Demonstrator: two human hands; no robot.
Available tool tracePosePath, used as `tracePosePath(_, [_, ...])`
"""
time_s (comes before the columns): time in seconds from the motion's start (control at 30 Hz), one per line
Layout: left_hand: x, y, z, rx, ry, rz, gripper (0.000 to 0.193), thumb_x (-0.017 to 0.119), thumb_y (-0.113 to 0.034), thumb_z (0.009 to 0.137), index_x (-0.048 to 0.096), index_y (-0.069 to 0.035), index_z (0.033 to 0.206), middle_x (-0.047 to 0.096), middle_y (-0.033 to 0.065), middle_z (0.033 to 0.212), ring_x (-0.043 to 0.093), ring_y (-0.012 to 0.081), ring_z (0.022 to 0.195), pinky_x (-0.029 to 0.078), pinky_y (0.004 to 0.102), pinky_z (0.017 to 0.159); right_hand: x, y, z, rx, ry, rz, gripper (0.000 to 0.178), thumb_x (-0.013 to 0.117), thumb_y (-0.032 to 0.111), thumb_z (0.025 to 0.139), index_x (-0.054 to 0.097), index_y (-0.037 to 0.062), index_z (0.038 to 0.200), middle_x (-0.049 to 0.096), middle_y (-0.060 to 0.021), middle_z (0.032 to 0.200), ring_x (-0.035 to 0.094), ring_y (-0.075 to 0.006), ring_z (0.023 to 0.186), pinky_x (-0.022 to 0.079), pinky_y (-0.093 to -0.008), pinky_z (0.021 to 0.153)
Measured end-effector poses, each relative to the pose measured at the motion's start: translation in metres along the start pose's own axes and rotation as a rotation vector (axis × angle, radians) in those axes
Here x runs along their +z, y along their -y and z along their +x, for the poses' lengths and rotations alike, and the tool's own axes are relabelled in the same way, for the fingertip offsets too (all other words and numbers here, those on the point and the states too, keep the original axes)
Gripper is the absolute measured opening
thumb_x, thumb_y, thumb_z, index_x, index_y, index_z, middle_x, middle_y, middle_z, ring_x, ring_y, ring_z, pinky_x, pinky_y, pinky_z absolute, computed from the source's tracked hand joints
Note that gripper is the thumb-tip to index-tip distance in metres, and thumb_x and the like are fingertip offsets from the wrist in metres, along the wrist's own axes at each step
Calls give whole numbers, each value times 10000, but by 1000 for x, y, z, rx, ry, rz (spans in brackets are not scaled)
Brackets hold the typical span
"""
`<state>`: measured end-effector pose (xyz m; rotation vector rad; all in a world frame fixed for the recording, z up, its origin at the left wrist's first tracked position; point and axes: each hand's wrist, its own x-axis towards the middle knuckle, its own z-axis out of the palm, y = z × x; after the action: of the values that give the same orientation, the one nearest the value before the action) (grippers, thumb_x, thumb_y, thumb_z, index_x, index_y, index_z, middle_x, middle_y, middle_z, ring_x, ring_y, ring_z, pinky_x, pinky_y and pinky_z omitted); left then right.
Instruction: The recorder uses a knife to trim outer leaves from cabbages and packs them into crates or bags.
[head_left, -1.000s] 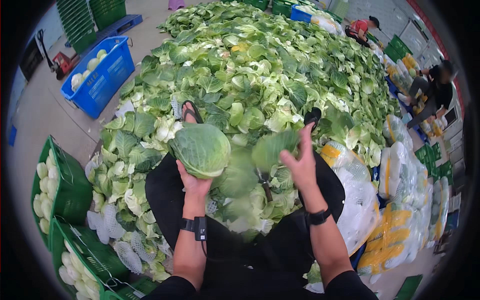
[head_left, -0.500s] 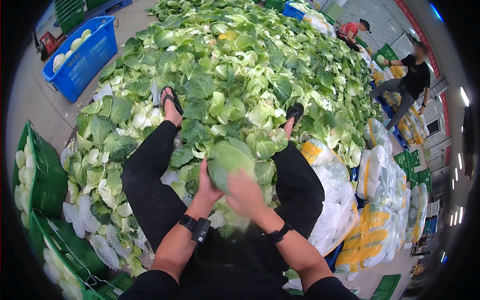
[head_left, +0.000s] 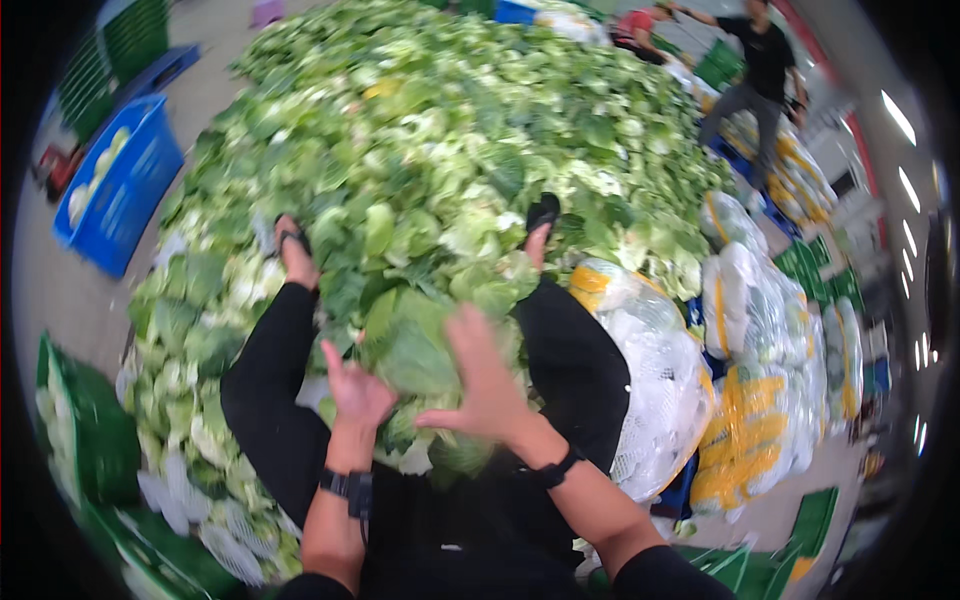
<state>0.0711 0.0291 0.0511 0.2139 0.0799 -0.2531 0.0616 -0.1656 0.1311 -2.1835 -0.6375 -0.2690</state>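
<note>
A large green cabbage leaf or loosely leafed cabbage [head_left: 408, 340], blurred, is between and just beyond my hands, over the leaf pile. My left hand [head_left: 358, 396] is at its near left, thumb stretched up and away from the partly hidden fingers; I see nothing in its grip. To the right, my right hand [head_left: 480, 385] is open and smeared by motion, with fingers pointing up and thumb reaching left. Whether either hand touches the leaf, I cannot tell. Cabbage leaves [head_left: 440, 150] form a broad heap between and beyond my legs.
Left of the heap stand a blue crate [head_left: 125, 190] of pale cabbages and green crates [head_left: 95, 430]. Wrapped sacks [head_left: 655, 390] with yellow tape crowd my right leg, beside white netting. Two people [head_left: 760, 70] are at the far right.
My hands have parted, and the cabbage that was between them no longer shows as a round head in my grip. The right hand has opened. The whole view has shifted.
</note>
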Motion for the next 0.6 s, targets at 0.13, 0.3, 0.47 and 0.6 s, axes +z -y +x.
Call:
tracePosePath(0.13, [-28,13,1,-199,171,-224,896,410,-772,925,411,-95,1512,444,127,1541,445,342,1400,376,581,1132,6,-3,33,-196,12,-200,813,854,414,705,551,115,1398,430,-173,1516,372,-441,1411,302,-575,1163])
tracePosePath(0.3, [-63,32,20,-121,141,-547,784,484,-633,963,397,-83,1515,453,158,1522,471,325,1380,400,531,1140,53,-5,-7,-507,264,-250,400,669,114,771,637,126,1169,583,-72,1325,516,-295,1313,347,-560,1148])
tracePosePath(0.47, [-53,2,21,0,82,8,870,531,-649,935,324,-54,1536,452,200,1505,507,450,1303,463,610,1056,65,-34,-73,-69,468,52,375,597,35,785,645,128,1145,676,-124,1101,646,-325,1104,519,-435,982])
tracePosePath(0.6, [-72,-1,18,133,-32,299,834,511,-682,924,416,-83,1497,513,176,1466,562,401,1262,471,566,1060,34,-23,-41,-26,639,-10,301,569,54,794,689,101,1066,697,-181,920,679,-371,987,537,-503,782])
